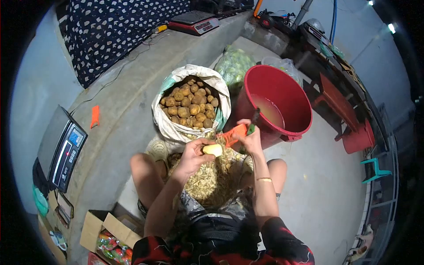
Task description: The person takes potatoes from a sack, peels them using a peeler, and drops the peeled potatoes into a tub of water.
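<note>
A pale peeled potato (213, 150) is in my left hand (194, 155), its fingers wrapped round it. My right hand (251, 140) holds an orange peeler (235, 134) just right of the potato, with a small gap between them; something green shows by the fingers. Beneath both hands lies a heap of peelings (207, 183) between my legs. Beyond them an open white sack (162, 115) holds several unpeeled brown potatoes (190, 104). A large red bucket (276, 81) with cloudy liquid inside stands to the right of the sack.
A bag of green vegetables (236, 64) sits behind the bucket. Scales (66, 152) stand at the left, with an orange object (95, 116) on the ledge. An open cardboard box (95, 227) is at lower left, a red stool (338, 104) and a teal stool (375, 170) at right.
</note>
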A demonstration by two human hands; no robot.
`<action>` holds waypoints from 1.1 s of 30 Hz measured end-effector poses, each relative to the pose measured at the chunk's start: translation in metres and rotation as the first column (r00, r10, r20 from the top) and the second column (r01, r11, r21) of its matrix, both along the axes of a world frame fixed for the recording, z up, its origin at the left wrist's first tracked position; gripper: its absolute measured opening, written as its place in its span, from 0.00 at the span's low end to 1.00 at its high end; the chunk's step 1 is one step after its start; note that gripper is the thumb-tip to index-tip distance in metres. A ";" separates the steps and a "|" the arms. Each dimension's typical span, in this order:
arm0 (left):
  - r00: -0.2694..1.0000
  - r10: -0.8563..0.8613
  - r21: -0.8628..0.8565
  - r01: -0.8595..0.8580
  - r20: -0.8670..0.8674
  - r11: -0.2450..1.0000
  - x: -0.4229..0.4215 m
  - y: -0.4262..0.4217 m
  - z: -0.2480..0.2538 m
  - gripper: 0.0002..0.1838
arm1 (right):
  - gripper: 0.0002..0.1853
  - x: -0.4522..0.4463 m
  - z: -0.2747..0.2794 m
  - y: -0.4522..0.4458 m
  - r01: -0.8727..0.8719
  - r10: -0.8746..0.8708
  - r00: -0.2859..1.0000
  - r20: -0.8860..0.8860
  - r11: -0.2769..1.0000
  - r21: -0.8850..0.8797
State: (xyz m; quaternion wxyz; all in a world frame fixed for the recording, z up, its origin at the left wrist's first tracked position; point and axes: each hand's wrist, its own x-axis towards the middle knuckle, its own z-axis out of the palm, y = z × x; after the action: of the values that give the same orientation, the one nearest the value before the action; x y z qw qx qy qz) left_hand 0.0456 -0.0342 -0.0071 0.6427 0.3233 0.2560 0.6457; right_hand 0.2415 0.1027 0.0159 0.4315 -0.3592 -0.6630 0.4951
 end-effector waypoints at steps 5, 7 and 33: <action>0.987 0.015 -0.034 -0.009 0.157 0.999 -0.002 0.005 -0.012 0.22 | 0.25 -0.003 0.004 -0.011 -0.094 0.097 0.994 -0.051 0.994 0.049; 0.979 0.002 -0.047 0.008 0.205 0.999 0.000 0.007 -0.011 0.21 | 0.25 0.001 -0.006 0.000 0.021 -0.021 1.000 -0.009 0.999 0.025; 0.985 0.063 0.048 -0.056 -0.158 0.997 -0.007 0.002 0.012 0.26 | 0.22 0.019 -0.006 0.006 0.007 -0.003 0.999 0.045 0.995 -0.096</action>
State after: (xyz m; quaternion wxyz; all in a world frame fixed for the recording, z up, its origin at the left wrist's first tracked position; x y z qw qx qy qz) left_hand 0.0386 -0.0323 0.0045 0.5935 0.3798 0.3021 0.6421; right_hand 0.2607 0.1091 0.0096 0.4001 -0.3923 -0.6472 0.5169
